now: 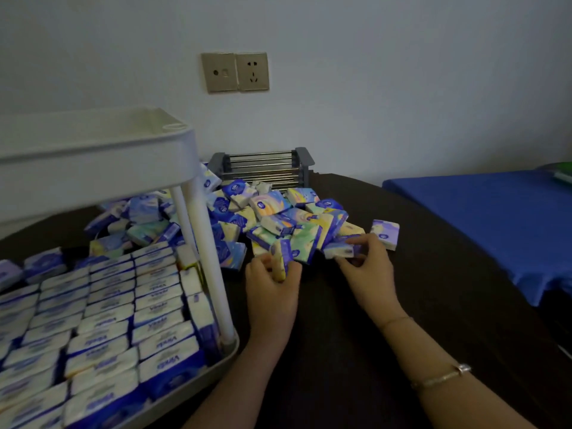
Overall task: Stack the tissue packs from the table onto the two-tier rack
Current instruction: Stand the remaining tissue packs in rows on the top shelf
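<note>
A white two-tier rack (198,168) stands at the left on the dark table (356,335). Its lower tier holds tight rows of tissue packs (123,314) standing on edge. A loose pile of colourful tissue packs (278,218) lies behind and to the right of the rack's post. At the pile's front edge my left hand (272,283) grips one tissue pack (286,253) held upright. My right hand (368,274) pinches another tissue pack (340,250) lying flat at the pile's right side. A single purple pack (385,233) lies just beyond my right fingers.
A grey roll-up metal rack (263,168) stands behind the pile against the wall. A blue-covered surface (483,218) lies to the right of the table. A wall socket plate (235,71) is above. The rack's upper tier (93,140) shows only its rim from here.
</note>
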